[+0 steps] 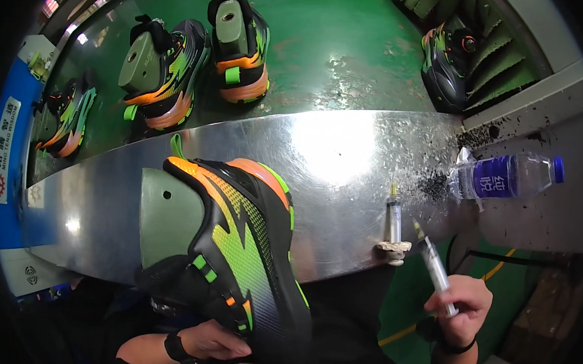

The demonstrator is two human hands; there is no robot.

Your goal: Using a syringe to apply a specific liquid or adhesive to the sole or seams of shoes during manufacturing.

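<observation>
My left hand [214, 341] is closed on the front of a black sneaker [256, 229] with green and orange side panels, steadying it over my lap and the bench edge. The heel points away from me, and a grey-green shoe last [168, 208] sticks out of its opening. Part of my left fingers is hidden by the shoe. My right hand [466, 303], off the bench's right front, grips a slim syringe [435, 268] by its lower end, tip pointing up and left. Beside it a second syringe [395, 217] lies on the bench, its lower end crusted with a pale lump [395, 248].
A steel bench top [241, 143] meets a green work surface [337, 59], where several matching sneakers [168, 77] stand on lasts. Another sneaker [446, 65] sits by a slatted rack at the far right. A clear bottle [509, 177] lies near dark residue.
</observation>
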